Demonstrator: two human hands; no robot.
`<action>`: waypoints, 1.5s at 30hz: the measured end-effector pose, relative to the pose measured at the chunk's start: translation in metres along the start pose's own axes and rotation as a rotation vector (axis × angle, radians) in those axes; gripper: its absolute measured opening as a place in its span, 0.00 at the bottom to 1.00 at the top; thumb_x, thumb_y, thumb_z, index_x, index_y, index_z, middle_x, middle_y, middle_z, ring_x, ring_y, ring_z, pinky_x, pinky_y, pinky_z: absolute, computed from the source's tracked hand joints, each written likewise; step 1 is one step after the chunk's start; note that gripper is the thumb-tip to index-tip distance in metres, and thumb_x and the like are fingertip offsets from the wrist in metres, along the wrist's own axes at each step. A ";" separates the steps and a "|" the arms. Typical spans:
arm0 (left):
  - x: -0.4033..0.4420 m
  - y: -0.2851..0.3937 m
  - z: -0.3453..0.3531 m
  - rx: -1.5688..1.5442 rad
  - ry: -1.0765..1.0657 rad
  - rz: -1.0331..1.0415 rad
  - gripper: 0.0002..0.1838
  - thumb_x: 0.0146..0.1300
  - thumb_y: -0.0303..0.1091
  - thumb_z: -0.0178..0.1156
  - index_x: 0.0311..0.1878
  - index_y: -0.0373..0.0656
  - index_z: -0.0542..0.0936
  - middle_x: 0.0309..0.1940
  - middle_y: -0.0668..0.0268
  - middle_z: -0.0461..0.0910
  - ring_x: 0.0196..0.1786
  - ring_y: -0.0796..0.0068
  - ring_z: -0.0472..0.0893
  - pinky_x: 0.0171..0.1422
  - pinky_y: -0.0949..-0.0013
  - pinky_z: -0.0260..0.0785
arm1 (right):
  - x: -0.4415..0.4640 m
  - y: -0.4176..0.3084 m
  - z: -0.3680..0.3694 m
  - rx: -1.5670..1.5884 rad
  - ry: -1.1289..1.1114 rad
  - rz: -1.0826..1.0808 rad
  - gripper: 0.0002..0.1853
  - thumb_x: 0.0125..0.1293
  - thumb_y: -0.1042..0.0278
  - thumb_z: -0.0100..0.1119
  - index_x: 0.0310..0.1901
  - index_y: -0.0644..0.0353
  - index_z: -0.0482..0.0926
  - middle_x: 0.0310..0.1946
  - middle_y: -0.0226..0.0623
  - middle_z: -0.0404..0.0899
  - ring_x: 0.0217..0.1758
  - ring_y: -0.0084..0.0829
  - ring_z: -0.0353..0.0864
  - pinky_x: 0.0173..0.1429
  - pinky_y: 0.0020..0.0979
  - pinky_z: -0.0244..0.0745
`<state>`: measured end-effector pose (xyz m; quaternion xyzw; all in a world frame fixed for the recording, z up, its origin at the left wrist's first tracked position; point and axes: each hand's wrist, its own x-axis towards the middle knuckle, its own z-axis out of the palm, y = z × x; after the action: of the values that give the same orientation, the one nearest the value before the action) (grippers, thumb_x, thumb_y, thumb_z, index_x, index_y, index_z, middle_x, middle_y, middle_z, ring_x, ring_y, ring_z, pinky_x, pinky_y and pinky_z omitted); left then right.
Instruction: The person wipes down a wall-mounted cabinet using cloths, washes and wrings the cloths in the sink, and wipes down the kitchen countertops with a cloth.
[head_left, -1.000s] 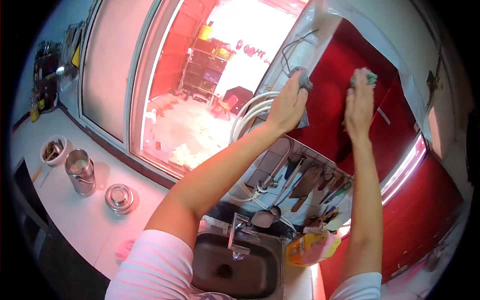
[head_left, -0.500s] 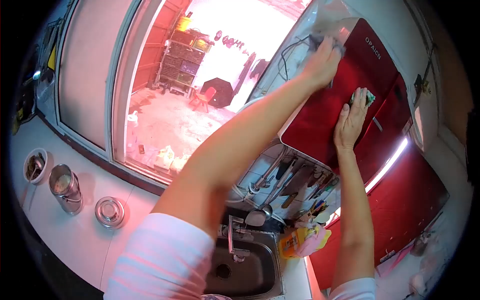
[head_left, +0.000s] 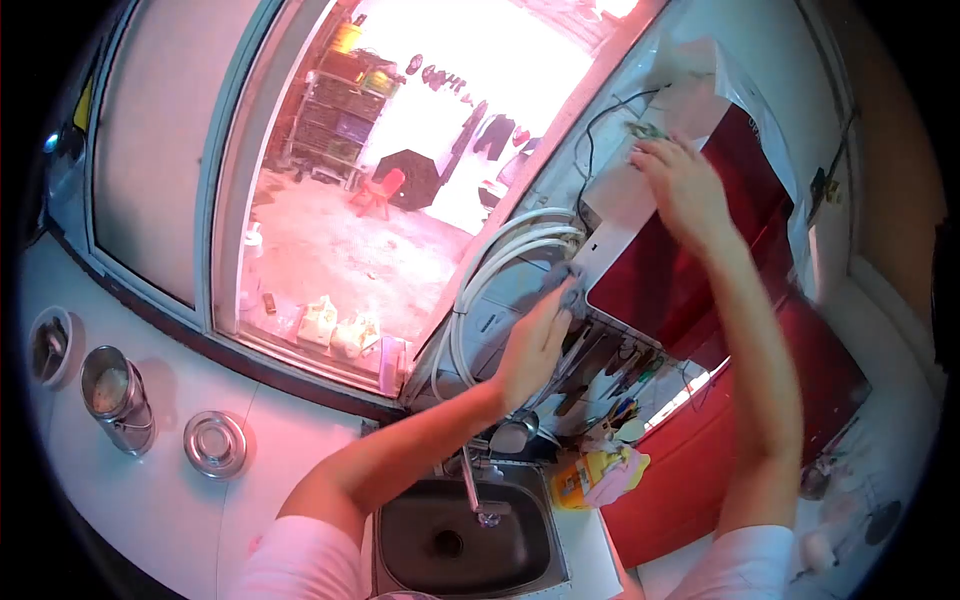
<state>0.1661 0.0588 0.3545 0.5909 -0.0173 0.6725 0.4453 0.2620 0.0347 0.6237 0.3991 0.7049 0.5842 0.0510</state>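
Observation:
A red-fronted cabinet unit (head_left: 650,275) with white sides is mounted high on the wall. My left hand (head_left: 535,345) is closed on a grey cloth (head_left: 568,282), which lies against the unit's lower left corner. Higher up, my right hand (head_left: 685,190) reaches over the unit's left edge, its fingers bent around a green-and-white scrubbing pad (head_left: 645,130) beside the white side panel. Part of the pad is hidden by the fingers. Coiled white hose (head_left: 500,255) hangs just left of the unit.
Below are a sink (head_left: 465,570) with a faucet (head_left: 472,490), a yellow container (head_left: 572,484) and hanging utensils. On the left counter stand a metal canister (head_left: 117,400), a round metal lid (head_left: 215,445) and a bowl (head_left: 66,350). A black cable (head_left: 588,150) runs beside the unit.
My left hand has moved down with the grey cloth, from the unit's upper left edge to its lower corner. My right hand has shifted up and left with the pad, from the red front to the side.

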 end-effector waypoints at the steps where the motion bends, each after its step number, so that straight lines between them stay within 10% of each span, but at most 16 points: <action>1: -0.013 0.007 -0.006 0.012 0.006 -0.048 0.21 0.70 0.29 0.46 0.65 0.34 0.66 0.53 0.51 0.75 0.56 0.63 0.75 0.61 0.70 0.62 | 0.013 0.018 0.000 -0.142 -0.182 -0.036 0.11 0.59 0.77 0.50 0.42 0.60 0.79 0.49 0.41 0.79 0.55 0.42 0.77 0.59 0.40 0.73; 2: -0.026 0.014 -0.012 0.024 0.012 -0.095 0.20 0.71 0.29 0.46 0.64 0.35 0.67 0.50 0.52 0.77 0.52 0.65 0.76 0.58 0.70 0.64 | 0.027 0.033 -0.003 -0.273 -0.221 0.023 0.08 0.61 0.69 0.50 0.37 0.60 0.78 0.35 0.40 0.79 0.42 0.44 0.80 0.50 0.41 0.75; 5: -0.054 0.021 -0.015 -0.101 0.081 -0.166 0.18 0.72 0.30 0.46 0.63 0.37 0.68 0.42 0.57 0.77 0.44 0.72 0.75 0.52 0.72 0.66 | 0.061 0.098 0.007 0.253 0.117 0.611 0.12 0.63 0.69 0.47 0.39 0.62 0.81 0.37 0.46 0.82 0.44 0.45 0.81 0.46 0.42 0.78; 9: -0.092 0.029 -0.025 -0.223 0.104 -0.319 0.18 0.72 0.30 0.46 0.62 0.35 0.68 0.39 0.64 0.75 0.42 0.79 0.72 0.50 0.75 0.65 | 0.062 0.035 0.015 -0.552 -0.541 0.170 0.12 0.60 0.69 0.49 0.39 0.60 0.83 0.47 0.45 0.80 0.52 0.42 0.78 0.52 0.42 0.76; 12: -0.107 0.041 -0.043 -0.286 0.144 -0.374 0.20 0.73 0.30 0.43 0.63 0.32 0.67 0.48 0.64 0.75 0.49 0.79 0.71 0.57 0.75 0.63 | 0.028 -0.021 0.051 -0.300 -0.434 -0.149 0.11 0.51 0.76 0.51 0.36 0.63 0.79 0.43 0.46 0.79 0.48 0.45 0.78 0.53 0.42 0.74; 16: -0.128 0.045 -0.061 -0.465 0.189 -0.403 0.20 0.74 0.33 0.41 0.63 0.32 0.68 0.56 0.62 0.74 0.58 0.75 0.72 0.66 0.71 0.60 | 0.060 0.003 0.042 -0.303 -0.822 0.119 0.11 0.53 0.76 0.51 0.38 0.65 0.79 0.47 0.47 0.78 0.54 0.44 0.76 0.59 0.38 0.71; 18: -0.150 0.042 -0.069 -0.444 0.206 -0.473 0.20 0.75 0.35 0.42 0.62 0.32 0.68 0.56 0.62 0.74 0.58 0.75 0.72 0.66 0.71 0.61 | 0.075 0.055 0.047 -0.257 -0.476 0.404 0.11 0.55 0.75 0.51 0.39 0.66 0.79 0.47 0.46 0.77 0.56 0.44 0.74 0.59 0.38 0.71; 23: -0.156 0.053 -0.084 -0.380 0.225 -0.582 0.21 0.75 0.40 0.44 0.61 0.33 0.70 0.54 0.64 0.75 0.56 0.76 0.74 0.62 0.73 0.64 | 0.080 0.045 0.077 -0.674 -0.249 0.206 0.12 0.57 0.72 0.52 0.40 0.66 0.80 0.47 0.47 0.77 0.54 0.45 0.74 0.57 0.39 0.71; 25: -0.159 0.046 -0.084 -0.509 0.281 -0.584 0.21 0.75 0.41 0.45 0.60 0.33 0.71 0.54 0.64 0.75 0.56 0.76 0.74 0.62 0.73 0.64 | 0.072 -0.004 0.067 -0.476 -0.625 0.167 0.13 0.58 0.70 0.50 0.41 0.64 0.81 0.50 0.44 0.77 0.56 0.43 0.73 0.60 0.38 0.69; 32: -0.165 0.056 -0.081 -0.548 0.298 -0.564 0.21 0.75 0.42 0.45 0.59 0.34 0.71 0.53 0.63 0.76 0.55 0.74 0.75 0.62 0.71 0.65 | 0.045 -0.022 0.073 -0.088 -0.832 -0.007 0.10 0.52 0.72 0.52 0.31 0.64 0.83 0.36 0.47 0.81 0.45 0.43 0.80 0.52 0.40 0.75; 35: -0.162 0.060 -0.082 -0.548 0.283 -0.655 0.21 0.75 0.42 0.45 0.59 0.34 0.71 0.53 0.62 0.76 0.55 0.74 0.75 0.62 0.72 0.65 | 0.081 0.043 0.019 -0.314 -0.639 0.289 0.10 0.55 0.71 0.54 0.36 0.61 0.83 0.39 0.43 0.83 0.48 0.43 0.81 0.54 0.40 0.76; 36: -0.162 0.057 -0.081 -0.547 0.285 -0.647 0.22 0.75 0.42 0.45 0.60 0.33 0.71 0.53 0.62 0.76 0.55 0.74 0.75 0.62 0.72 0.65 | 0.083 0.047 0.022 -0.338 -0.152 0.205 0.10 0.56 0.71 0.54 0.34 0.60 0.84 0.36 0.42 0.83 0.48 0.43 0.81 0.57 0.41 0.74; 42: -0.162 0.048 -0.073 -0.658 0.301 -0.634 0.21 0.75 0.40 0.44 0.61 0.33 0.69 0.54 0.60 0.75 0.56 0.73 0.75 0.62 0.70 0.66 | 0.042 -0.043 0.066 -0.290 -0.849 0.056 0.09 0.52 0.70 0.56 0.34 0.60 0.82 0.42 0.44 0.80 0.50 0.41 0.78 0.55 0.38 0.73; 45: -0.160 0.053 -0.074 -0.715 0.310 -0.671 0.21 0.75 0.39 0.44 0.61 0.33 0.69 0.55 0.59 0.75 0.56 0.71 0.75 0.63 0.70 0.66 | 0.004 -0.073 0.070 -0.138 -0.572 -0.147 0.09 0.52 0.72 0.55 0.35 0.59 0.82 0.40 0.41 0.80 0.48 0.41 0.78 0.59 0.38 0.70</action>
<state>0.0607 -0.0252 0.2296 0.2680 0.0104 0.5243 0.8082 0.2602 0.0922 0.5401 0.4907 0.6475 0.4896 0.3166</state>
